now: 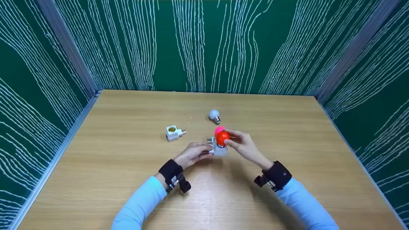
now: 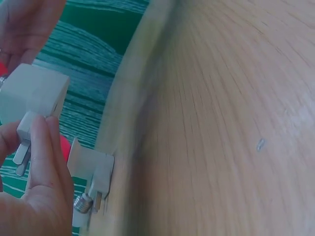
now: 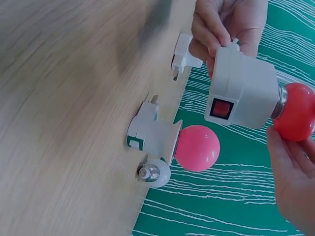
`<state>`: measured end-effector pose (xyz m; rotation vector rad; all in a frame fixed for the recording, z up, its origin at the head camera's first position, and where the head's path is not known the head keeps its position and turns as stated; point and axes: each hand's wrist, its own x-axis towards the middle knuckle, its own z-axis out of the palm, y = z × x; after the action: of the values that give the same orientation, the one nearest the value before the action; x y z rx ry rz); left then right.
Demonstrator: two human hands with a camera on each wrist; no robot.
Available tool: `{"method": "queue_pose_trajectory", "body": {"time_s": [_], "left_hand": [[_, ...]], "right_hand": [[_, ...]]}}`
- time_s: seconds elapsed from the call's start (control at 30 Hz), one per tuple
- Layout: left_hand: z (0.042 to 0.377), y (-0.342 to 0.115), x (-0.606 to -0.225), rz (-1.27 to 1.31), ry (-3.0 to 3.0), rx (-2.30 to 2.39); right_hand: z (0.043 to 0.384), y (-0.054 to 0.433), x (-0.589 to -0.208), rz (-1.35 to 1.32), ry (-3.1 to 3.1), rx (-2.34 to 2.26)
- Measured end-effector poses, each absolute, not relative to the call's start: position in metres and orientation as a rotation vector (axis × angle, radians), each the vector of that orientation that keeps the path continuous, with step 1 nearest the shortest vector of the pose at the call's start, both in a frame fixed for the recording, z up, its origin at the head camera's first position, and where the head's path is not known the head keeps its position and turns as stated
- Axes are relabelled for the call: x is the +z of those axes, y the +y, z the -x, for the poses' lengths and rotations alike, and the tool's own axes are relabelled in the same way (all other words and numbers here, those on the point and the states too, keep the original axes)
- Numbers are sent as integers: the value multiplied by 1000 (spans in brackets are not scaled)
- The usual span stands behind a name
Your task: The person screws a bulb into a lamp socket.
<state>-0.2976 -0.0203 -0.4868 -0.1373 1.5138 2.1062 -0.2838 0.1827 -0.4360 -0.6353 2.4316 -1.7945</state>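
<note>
My left hand pinches a white plug-in lamp socket by its plug end, above the table. On the socket's side sits a red rocker switch. A red bulb stands in the socket's mouth, with some of its metal base showing between glass and socket. Fingers and thumb of my right hand grip the red globe. Just behind, a pink bulb is fitted in a second white socket on the table; the held socket partly hides it in the head view.
A white bulb with a metal screw base lies farther back. To the left, a third white socket rests on the wooden table, its round opening facing up. Green walls with white streaks enclose the back and sides.
</note>
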Motion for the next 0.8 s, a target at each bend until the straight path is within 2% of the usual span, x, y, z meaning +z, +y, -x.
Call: {"method": "queue_pose_trajectory", "body": {"time_s": [0.37, 0.8], "left_hand": [[297, -19, -487, 144, 1520, 2114], [297, -22, -488, 132, 1527, 2073]], "right_hand": [[268, 172, -421, 725, 2711, -1749], [283, 187, -436, 801, 2233, -1818]]}}
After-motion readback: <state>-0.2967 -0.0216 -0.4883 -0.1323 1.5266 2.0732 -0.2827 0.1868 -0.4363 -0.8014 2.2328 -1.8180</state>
